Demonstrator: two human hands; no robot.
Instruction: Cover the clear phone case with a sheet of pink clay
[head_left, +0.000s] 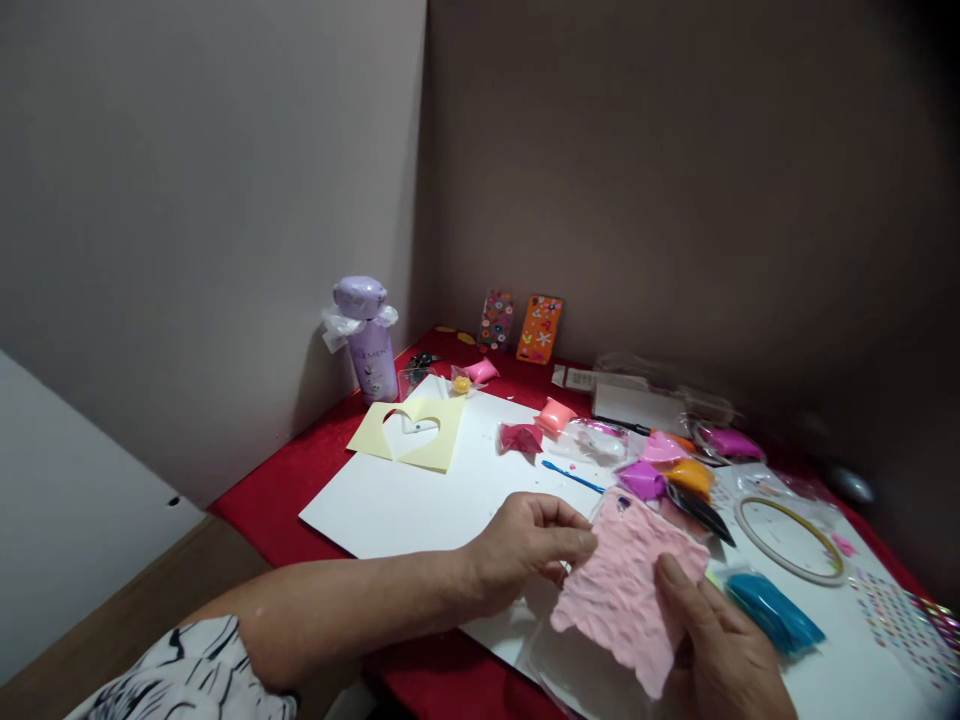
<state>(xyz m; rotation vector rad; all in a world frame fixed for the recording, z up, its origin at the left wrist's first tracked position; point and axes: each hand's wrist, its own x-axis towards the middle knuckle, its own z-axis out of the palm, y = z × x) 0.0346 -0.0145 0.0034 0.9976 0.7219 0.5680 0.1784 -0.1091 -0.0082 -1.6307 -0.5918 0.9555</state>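
Note:
Between my two hands is a phone case (pixel 626 590) covered with lumpy pale pink clay, its surface wrinkled and its lower edge ragged. A small dark camera hole shows near its top left corner. My left hand (pixel 521 550) pinches the left edge, thumb on the clay. On the other side, my right hand (pixel 720 640) grips the right edge, its thumb pressed on the clay and its other fingers hidden behind. Just beyond the case lie a blue modelling tool (pixel 572 476) and purple clay (pixel 642 480). A blue clay packet (pixel 776 612) is right of my right hand.
White board (pixel 360 510) covers much of the red cloth (pixel 277 505). Yellow paper (pixel 442 440) with a heart cut-out lies left, near a lilac bottle (pixel 373 360). Two decorated phone cases, one orange (pixel 540 328), lean on the wall. An embroidery hoop (pixel 750 535) lies right.

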